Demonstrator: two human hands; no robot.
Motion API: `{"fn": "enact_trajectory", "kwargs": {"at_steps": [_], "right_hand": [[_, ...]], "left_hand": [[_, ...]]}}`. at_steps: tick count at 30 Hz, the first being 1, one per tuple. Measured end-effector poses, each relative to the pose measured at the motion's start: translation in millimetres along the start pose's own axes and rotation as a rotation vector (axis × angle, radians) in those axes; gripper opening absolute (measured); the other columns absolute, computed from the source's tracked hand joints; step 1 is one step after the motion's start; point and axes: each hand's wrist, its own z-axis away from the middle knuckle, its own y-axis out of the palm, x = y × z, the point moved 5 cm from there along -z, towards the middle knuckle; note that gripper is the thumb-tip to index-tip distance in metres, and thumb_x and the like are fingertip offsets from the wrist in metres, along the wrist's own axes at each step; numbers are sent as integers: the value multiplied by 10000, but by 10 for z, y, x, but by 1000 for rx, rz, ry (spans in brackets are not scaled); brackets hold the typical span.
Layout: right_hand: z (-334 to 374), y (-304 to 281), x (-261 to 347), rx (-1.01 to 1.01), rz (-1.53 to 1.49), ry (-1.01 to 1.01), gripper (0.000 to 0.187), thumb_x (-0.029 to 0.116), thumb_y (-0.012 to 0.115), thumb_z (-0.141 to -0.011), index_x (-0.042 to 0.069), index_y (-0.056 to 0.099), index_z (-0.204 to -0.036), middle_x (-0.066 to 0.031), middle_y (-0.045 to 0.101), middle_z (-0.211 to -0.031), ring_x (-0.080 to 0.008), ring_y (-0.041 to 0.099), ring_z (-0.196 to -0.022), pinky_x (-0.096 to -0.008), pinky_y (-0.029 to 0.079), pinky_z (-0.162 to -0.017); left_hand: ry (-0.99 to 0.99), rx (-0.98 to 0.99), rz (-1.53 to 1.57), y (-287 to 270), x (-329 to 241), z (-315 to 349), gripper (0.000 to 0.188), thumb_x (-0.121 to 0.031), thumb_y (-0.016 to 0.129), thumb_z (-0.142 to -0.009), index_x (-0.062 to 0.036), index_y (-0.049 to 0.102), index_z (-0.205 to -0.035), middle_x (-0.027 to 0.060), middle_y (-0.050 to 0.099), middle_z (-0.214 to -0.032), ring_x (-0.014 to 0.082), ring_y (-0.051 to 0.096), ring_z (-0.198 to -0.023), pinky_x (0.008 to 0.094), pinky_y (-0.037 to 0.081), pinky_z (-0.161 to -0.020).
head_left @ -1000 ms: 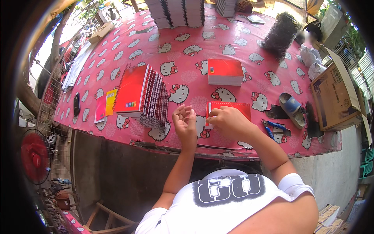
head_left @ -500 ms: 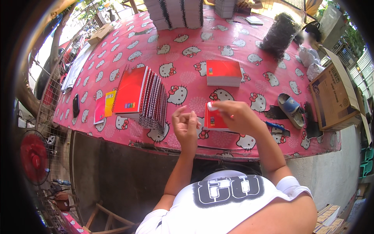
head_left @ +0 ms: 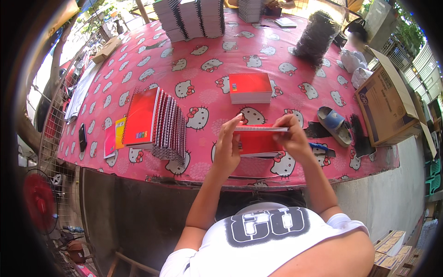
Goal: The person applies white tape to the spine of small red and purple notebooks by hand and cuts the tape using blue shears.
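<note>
From here, the pink cat-print tablecloth [head_left: 295,55] carries a cardboard box [head_left: 385,104] at right and stacked spiral notebooks [head_left: 157,120] at left. Between, near the front edge, a tilted red notebook [head_left: 260,129] sits above another red notebook [head_left: 258,144]. The right hand [head_left: 293,137] pinches its right end; the left hand [head_left: 228,144], half-open, meets the left, grip unclear.

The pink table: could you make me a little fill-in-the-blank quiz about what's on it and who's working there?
1. The hand nearer the tall stack of red spiral notebooks is the person's ____ one.
2. The slipper lying on the table has a ____ strap.
3. The open cardboard box stands on the person's ____ side.
4. The dark phone lies near the table's ____ edge.

Missing words: left; blue; right; left.
</note>
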Motion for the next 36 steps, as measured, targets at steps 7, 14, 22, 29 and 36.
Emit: {"fn": "enact_trajectory", "kwargs": {"at_steps": [7, 14, 22, 29, 36], "right_hand": [[2, 290, 5, -88, 67, -54, 321, -78, 640, -829, 50, 433, -1039, -60, 549, -965, -132, 523, -904, -266, 438, -831], [144, 301, -137, -174, 125, 55, 353, -129, 629, -816, 76, 430, -1025, -6, 494, -966, -80, 480, -913, -241, 424, -815], [173, 431, -16, -82, 110, -30, 327, -91, 630, -822, 53, 430, -1038, -87, 524, -949, -163, 542, -919, -289, 448, -778], [365, -1823, 295, -776, 998, -74, 142, 45, 706, -693, 48, 684, -833, -150, 669, -913, -317, 645, -889, -406, 510, -782], [602, -3221, -411, -756, 1413, 348, 246, 26, 652, -769, 40, 707, -1008, -184, 664, -920, -342, 661, -883, -416, 532, -814]], "left_hand": [[-384, 93, 345, 70, 307, 270, 756, -3, 593, -919, -125, 129, -1504, 172, 442, -1351, 301, 503, -1185, 429, 385, -1037], [-369, -215, 48, -254, -105, 312, 849, -50, 664, -867, -112, 131, -1526, 161, 331, -1507, 318, 317, -1395, 510, 209, -1133], [45, 73, -605, 165, -596, -177, 340, -230, 672, -881, -180, 645, -1217, 37, 567, -1325, 274, 393, -1363, 603, -70, -1124], [-88, 37, -269, 211, -397, -221, 97, -217, 732, -817, -182, 755, -904, -42, 674, -862, 188, 593, -972, 494, 92, -1104], [-72, -8, -212, 240, -397, -235, 145, -187, 754, -785, -174, 753, -930, -38, 657, -818, 143, 579, -837, 405, 210, -1018]]}}
